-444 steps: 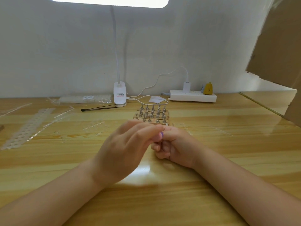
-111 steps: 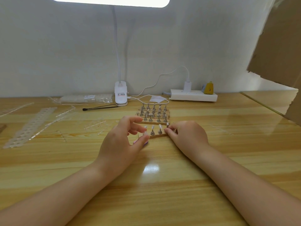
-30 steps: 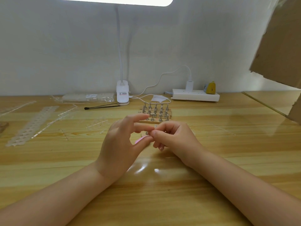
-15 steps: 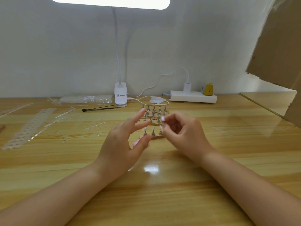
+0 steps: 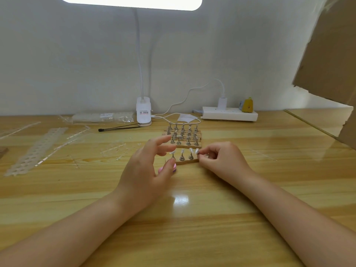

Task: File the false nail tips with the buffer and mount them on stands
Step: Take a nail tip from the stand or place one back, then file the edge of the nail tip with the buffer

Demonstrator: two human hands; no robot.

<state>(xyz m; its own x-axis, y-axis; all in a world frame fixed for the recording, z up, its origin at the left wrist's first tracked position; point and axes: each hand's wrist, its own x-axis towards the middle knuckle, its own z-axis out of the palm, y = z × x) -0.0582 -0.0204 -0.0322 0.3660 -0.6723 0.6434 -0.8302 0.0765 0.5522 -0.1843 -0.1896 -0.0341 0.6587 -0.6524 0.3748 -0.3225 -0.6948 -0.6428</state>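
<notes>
A short wooden base (image 5: 187,161) near the table's middle carries several small metal stands topped with clear nail tips (image 5: 182,151). My right hand (image 5: 221,160) pinches the rightmost nail tip (image 5: 197,150) at the base's right end. My left hand (image 5: 146,170) is just left of the base; its thumb pins a pink buffer (image 5: 167,169) against the palm while its fingers spread above the leftmost stand. Behind lie more wooden bases with bare metal stands (image 5: 183,134).
A clip lamp (image 5: 143,112), black tweezers (image 5: 119,128), a bag of nail tips (image 5: 103,117) and a white power strip (image 5: 229,113) line the back. Clear plastic strips (image 5: 36,149) lie at left. Cardboard (image 5: 331,54) hangs at upper right.
My right hand has come down from in front of the back stands to the right end of the near base with a nail tip. The left hand stayed beside the base, holding the buffer.
</notes>
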